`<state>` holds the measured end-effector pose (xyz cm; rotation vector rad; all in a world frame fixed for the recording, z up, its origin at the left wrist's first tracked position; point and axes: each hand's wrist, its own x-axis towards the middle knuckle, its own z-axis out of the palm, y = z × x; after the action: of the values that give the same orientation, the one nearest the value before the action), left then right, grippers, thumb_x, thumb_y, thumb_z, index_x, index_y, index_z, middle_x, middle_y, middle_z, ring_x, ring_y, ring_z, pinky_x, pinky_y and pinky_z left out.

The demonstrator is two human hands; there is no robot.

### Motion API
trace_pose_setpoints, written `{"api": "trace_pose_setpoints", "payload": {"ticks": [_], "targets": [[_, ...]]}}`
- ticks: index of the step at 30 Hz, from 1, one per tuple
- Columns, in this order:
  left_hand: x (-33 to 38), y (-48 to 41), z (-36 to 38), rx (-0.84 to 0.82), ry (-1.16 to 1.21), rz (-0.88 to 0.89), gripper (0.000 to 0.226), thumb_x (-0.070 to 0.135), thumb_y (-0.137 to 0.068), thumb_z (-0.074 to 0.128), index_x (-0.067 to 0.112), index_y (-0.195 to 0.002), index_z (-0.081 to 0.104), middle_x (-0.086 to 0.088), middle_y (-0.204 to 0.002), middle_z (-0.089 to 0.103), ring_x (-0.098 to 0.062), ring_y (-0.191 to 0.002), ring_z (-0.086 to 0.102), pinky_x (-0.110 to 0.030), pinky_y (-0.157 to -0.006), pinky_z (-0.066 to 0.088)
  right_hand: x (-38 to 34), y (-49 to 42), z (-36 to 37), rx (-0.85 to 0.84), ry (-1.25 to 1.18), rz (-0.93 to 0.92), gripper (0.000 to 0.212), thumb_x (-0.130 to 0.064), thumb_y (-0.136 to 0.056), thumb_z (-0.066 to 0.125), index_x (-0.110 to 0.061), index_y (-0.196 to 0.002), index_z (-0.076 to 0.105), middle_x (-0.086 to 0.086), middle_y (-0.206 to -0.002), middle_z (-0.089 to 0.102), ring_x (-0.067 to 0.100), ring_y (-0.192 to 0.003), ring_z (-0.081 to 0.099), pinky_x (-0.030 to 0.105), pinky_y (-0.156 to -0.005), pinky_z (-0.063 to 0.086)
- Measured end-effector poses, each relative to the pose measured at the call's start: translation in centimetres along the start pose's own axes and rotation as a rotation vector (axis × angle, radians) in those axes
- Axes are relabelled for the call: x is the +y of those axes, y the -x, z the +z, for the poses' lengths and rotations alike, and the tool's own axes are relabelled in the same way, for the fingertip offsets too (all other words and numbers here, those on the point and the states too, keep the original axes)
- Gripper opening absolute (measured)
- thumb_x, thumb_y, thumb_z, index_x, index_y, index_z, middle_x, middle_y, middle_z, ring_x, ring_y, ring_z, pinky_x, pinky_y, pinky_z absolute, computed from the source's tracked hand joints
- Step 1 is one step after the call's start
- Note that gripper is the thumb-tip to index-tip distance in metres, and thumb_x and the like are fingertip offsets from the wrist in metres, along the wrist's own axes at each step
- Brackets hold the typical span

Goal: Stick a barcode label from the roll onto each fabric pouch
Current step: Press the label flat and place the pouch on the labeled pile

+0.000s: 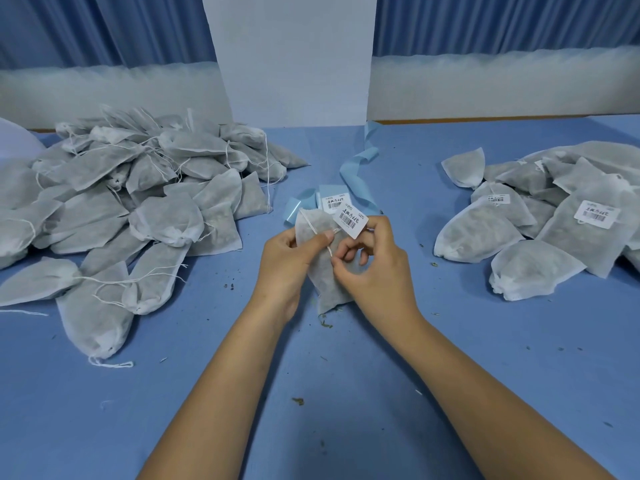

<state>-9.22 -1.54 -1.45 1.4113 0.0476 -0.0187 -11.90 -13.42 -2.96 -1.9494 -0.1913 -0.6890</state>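
Centrally, left hand grips pouch, right hand pinches its drawstring over blue table, curtains behind.

In our grip, the pale grey-white non-woven fabric pouch shows a darker grey-green filling through its weave, and its thin drawstring is off-white. Just above the grip, the small white rectangular paper label carries black barcode stripes and black characters. Beyond it trails the light blue glossy backing strip. Beneath the grip, the flat table cover is plain mid-blue, flecked with dark green crumbs.
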Motion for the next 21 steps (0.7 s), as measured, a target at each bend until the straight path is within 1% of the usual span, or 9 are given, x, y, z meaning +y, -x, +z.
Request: {"api": "trace_pose_setpoints", "payload": {"ticks": [2, 5, 8, 10, 12, 13, 16, 19, 21], "targets": [[-0.1, -0.2, 0.0, 0.06, -0.036, 0.024, 0.023, 0.011, -0.086, 0.07, -0.007, -0.099, 0.067, -0.027, -0.105, 0.068, -0.025, -0.087, 0.065, -0.039, -0.083, 0.052, -0.1, -0.1, -0.1, -0.005, -0.012, 0.008, 0.036, -0.003, -0.075, 0.07, -0.009, -0.101, 0.046, -0.006, -0.072, 0.064, 0.011, -0.069, 0.059, 0.022, -0.065, 0.045], [-0.1, -0.2, 0.0, 0.098, -0.067, 0.028, 0.017, 0.012, -0.086, 0.071, -0.003, -0.093, 0.069, -0.022, -0.094, 0.072, -0.018, -0.079, 0.062, -0.028, -0.071, 0.05, -0.4, -0.1, -0.3, -0.034, -0.044, 0.022, 0.035, -0.003, -0.076, 0.071, -0.007, -0.102, 0.048, -0.005, -0.074, 0.065, 0.012, -0.07, 0.059, 0.026, -0.067, 0.046], [0.0, -0.3, -0.2, 0.104, -0.064, 0.013, 0.015, 0.013, -0.085, 0.073, 0.001, -0.092, 0.071, -0.012, -0.088, 0.073, -0.015, -0.077, 0.065, -0.02, -0.064, 0.052, -0.9, -0.1, -0.9, 0.002, -0.208, 0.072, 0.019, -0.018, -0.082, 0.068, -0.013, -0.093, 0.054, -0.008, -0.078, 0.065, 0.011, -0.07, 0.056, 0.027, -0.067, 0.043], [0.0, -0.3, -0.4, 0.082, -0.06, 0.002, 0.015, 0.014, -0.084, 0.073, 0.003, -0.094, 0.073, -0.009, -0.09, 0.075, -0.016, -0.08, 0.069, -0.022, -0.065, 0.055, -0.9, -0.4, -1.5, 0.0, -0.323, 0.099, 0.01, -0.025, -0.084, 0.061, -0.017, -0.08, 0.056, -0.005, -0.074, 0.062, 0.016, -0.069, 0.051, 0.03, -0.067, 0.043], [0.0, -0.3, -0.4, 0.058, -0.065, -0.018, 0.018, 0.015, -0.083, 0.074, 0.002, -0.095, 0.073, -0.013, -0.092, 0.075, -0.02, -0.083, 0.069, -0.031, -0.074, 0.055, -0.5, -0.6, -1.9, -0.103, -0.372, 0.097, 0.018, -0.023, -0.084, 0.059, -0.013, -0.07, 0.055, 0.005, -0.067, 0.055, 0.018, -0.065, 0.046, 0.033, -0.065, 0.04], [0.0, -0.2, -0.3, 0.045, -0.055, -0.029, 0.019, 0.015, -0.083, 0.074, 0.001, -0.095, 0.072, -0.014, -0.091, 0.075, -0.02, -0.081, 0.069, -0.032, -0.073, 0.055, -0.4, -0.7, -1.9, -0.164, -0.349, 0.086, 0.02, -0.022, -0.083, 0.06, -0.011, -0.067, 0.054, 0.008, -0.065, 0.051, 0.016, -0.064, 0.043, 0.031, -0.064, 0.037], [0.1, 0.0, -0.2, -0.015, 0.009, -0.063, 0.01, 0.011, -0.085, 0.071, 0.004, -0.092, 0.073, -0.007, -0.08, 0.074, -0.014, -0.07, 0.067, -0.021, -0.06, 0.053, 0.1, -0.5, -1.4, -0.245, -0.251, 0.087, 0.023, -0.02, -0.083, 0.063, -0.005, -0.067, 0.055, 0.016, -0.066, 0.05, 0.015, -0.062, 0.04, 0.026, -0.061, 0.034], [0.2, 0.1, -0.2, -0.052, 0.041, -0.081, 0.011, 0.008, -0.085, 0.071, 0.004, -0.095, 0.073, -0.007, -0.083, 0.075, -0.014, -0.072, 0.069, -0.02, -0.061, 0.054, 0.8, -0.6, -1.2, -0.229, -0.182, 0.109, 0.019, -0.017, -0.086, 0.065, -0.006, -0.072, 0.06, 0.013, -0.07, 0.058, 0.013, -0.063, 0.044, 0.027, -0.062, 0.037], [0.3, 0.1, -0.2, -0.072, 0.041, -0.079, 0.015, 0.007, -0.085, 0.071, 0.002, -0.099, 0.072, -0.008, -0.085, 0.074, -0.015, -0.074, 0.069, -0.021, -0.063, 0.055, 1.1, -0.6, -1.2, -0.225, -0.143, 0.111, 0.017, -0.024, -0.084, 0.063, -0.012, -0.072, 0.061, 0.006, -0.069, 0.059, 0.014, -0.062, 0.046, 0.028, -0.062, 0.038]]}}
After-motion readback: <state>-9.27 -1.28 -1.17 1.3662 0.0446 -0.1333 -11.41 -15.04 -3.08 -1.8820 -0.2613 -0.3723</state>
